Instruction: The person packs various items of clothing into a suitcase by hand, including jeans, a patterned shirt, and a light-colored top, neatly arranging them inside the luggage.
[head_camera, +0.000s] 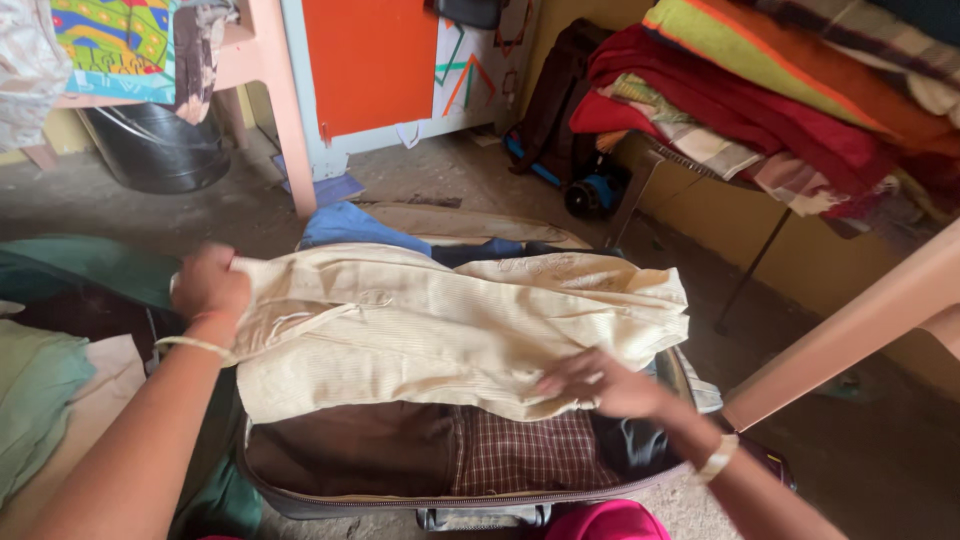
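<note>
Hands on cream garment, mid-fold or mid-placement over open suitcase on the floor. My left hand has its grip closed on the garment's left end, bunching the fabric and holding it slightly lifted near the suitcase's far-left corner. My right hand lies flat, fingers spread, palm down on the garment's lower right edge, pressing rather than grasping, so no closed grip there. Garment spans almost the full width of the suitcase, draped across its opening, with a blue garment showing behind it at the far edge. Inside the suitcase, under the cream piece, I see a checked cloth and a brown cloth already lying flat against the near wall. Green cloth sits off to the left on the floor, apart from the suitcase. Stack of folded blankets on a rack at top right, well apart. My read: step in hand is laying and smoothing the cream garment onto the packed layer. Next move, as I judge it, calls for lowering the left end evenly so the piece lands flat, then tucking the overhanging right edge inside the suitcase wall, since it looks to run past the rim there.
</note>
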